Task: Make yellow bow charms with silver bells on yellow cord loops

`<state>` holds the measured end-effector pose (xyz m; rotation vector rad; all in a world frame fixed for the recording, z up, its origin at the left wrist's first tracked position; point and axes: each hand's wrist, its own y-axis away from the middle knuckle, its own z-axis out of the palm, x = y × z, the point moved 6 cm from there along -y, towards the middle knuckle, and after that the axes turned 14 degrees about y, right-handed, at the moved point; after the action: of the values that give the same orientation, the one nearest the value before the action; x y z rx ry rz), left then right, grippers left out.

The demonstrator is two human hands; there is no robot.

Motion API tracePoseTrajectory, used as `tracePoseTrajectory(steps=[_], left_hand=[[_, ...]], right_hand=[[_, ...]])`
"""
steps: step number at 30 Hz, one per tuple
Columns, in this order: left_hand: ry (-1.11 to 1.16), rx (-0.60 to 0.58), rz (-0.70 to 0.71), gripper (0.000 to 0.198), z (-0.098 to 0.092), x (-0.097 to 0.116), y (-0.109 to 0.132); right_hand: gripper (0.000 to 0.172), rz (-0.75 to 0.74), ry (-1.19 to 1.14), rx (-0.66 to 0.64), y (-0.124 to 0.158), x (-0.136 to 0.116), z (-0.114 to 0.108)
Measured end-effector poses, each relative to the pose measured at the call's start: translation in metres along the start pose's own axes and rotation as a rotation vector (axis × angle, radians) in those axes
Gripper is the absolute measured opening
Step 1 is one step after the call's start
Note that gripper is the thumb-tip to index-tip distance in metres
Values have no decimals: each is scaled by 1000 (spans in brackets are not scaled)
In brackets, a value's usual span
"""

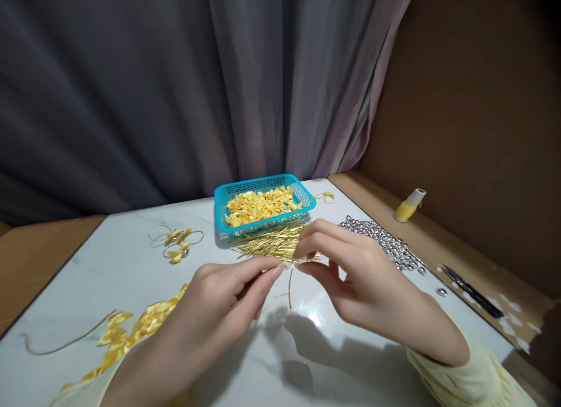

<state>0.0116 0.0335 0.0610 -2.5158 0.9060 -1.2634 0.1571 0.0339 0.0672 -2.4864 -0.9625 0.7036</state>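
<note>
Both my hands meet above the middle of the white table, fingertips a small gap apart. A thin gold twist tie (290,290) hangs down between them, its lower end loose. My right hand (350,266) pinches its upper part between thumb and fingers. The thumb and forefinger of my left hand (236,290) are pressed together beside the tie; what they hold is mostly hidden, with only a tiny yellowish bit showing. Just beyond the fingertips lies a pile of gold twist ties (267,243).
Behind the pile stands a blue basket (221,205) of yellow ribbon bows (263,205). Silver beads (390,243) lie right, with black thread snips (471,290) and a yellow thread spool (407,207) beyond. Tied bows (177,243) and a yellow bow string (144,325) lie left.
</note>
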Motion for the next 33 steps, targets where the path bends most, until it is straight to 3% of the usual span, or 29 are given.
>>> tracePoseTrajectory(steps=[5, 16, 26, 33], left_hand=[[52, 4, -11, 17, 0, 0, 0], [95, -39, -60, 18, 2, 0, -4], [231, -203, -304, 25, 6, -8, -5], [264, -209, -367, 30, 6, -14, -4]], right_hand=[[8, -13, -8, -4, -2, 0, 4], [11, -25, -56, -32, -3, 4, 9], [19, -72, -93, 12, -8, 3, 3], [21, -74, -89, 2, -7, 3, 2]])
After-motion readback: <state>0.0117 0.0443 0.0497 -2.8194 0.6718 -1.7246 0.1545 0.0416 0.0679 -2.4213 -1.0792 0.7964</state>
